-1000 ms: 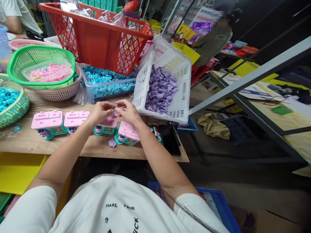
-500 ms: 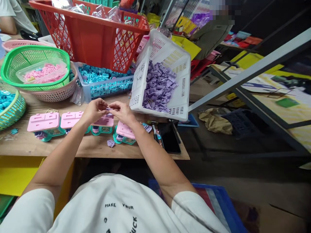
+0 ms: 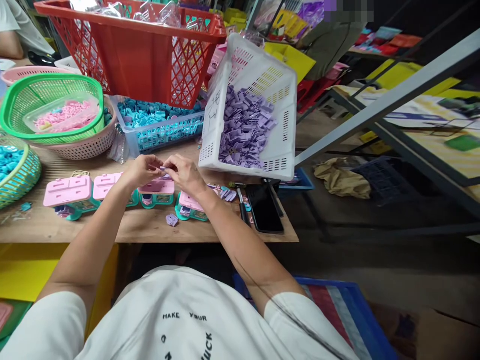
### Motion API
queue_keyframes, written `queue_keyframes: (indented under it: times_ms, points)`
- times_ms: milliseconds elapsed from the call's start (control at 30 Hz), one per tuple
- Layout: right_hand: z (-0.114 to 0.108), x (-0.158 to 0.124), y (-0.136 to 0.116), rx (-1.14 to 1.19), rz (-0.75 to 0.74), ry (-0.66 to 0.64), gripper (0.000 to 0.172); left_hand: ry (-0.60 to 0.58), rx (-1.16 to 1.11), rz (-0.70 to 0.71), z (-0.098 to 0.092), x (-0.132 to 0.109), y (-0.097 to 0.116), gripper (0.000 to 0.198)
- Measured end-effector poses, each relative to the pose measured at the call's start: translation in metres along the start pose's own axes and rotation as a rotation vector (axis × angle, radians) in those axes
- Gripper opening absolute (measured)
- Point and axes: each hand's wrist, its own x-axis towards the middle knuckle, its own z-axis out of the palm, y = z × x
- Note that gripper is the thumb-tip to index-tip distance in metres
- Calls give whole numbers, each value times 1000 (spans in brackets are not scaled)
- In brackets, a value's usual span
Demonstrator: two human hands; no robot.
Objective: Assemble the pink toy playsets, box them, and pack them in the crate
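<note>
My left hand [image 3: 142, 170] and my right hand [image 3: 184, 172] meet over the table, fingers pinched together on a small purple plastic piece [image 3: 163, 169], mostly hidden by the fingertips. Beneath them stands a row of pink-topped toy units with teal bases: one at the left end [image 3: 69, 191], one partly behind my left wrist [image 3: 107, 185], one under my hands [image 3: 157, 188] and one by my right forearm [image 3: 192, 201]. A few loose purple pieces [image 3: 172, 220] lie in front of the row.
A tilted white crate [image 3: 287, 120] holds many purple pieces. Behind are a red basket [image 3: 131, 65], a clear bin [image 3: 168, 131] of blue parts and a green basket [image 3: 52, 80]. A black phone [image 3: 264, 210] and a pen-like tool [image 3: 243, 207] lie right. A co-worker's arm [image 3: 11, 45] shows far left.
My right hand has turned slightly, its fingers bending more over the small purple piece. Both hands stay together above the row. The view has shifted a little.
</note>
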Motion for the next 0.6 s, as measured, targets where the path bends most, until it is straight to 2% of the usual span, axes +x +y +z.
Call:
queue_keyframes:
  times_ms: [167,233,267,367,400,433,500,600]
  points:
    - [0,0,-2,-113,32,-44,11,-17,51,-109,1,8,0,46]
    - [-1,-2,-7,-209,46,-54,11,36,155,-63,2,3,3,44]
    - [-2,-5,-12,-273,47,-41,11,99,226,6,4,-3,5,42]
    - [-4,-31,-37,-455,13,19,18,336,426,336,20,-39,1,35]
    - [-3,-46,-46,-496,-7,-1,20,368,464,429,28,-56,-4,31]
    - [-1,-62,-55,-531,-26,-62,21,348,486,488,38,-73,-12,27]
    - [8,-96,-69,-610,-11,-255,19,255,490,479,60,-104,-31,20]
    - [27,-129,-74,-751,97,-436,23,162,410,320,85,-131,-58,23]
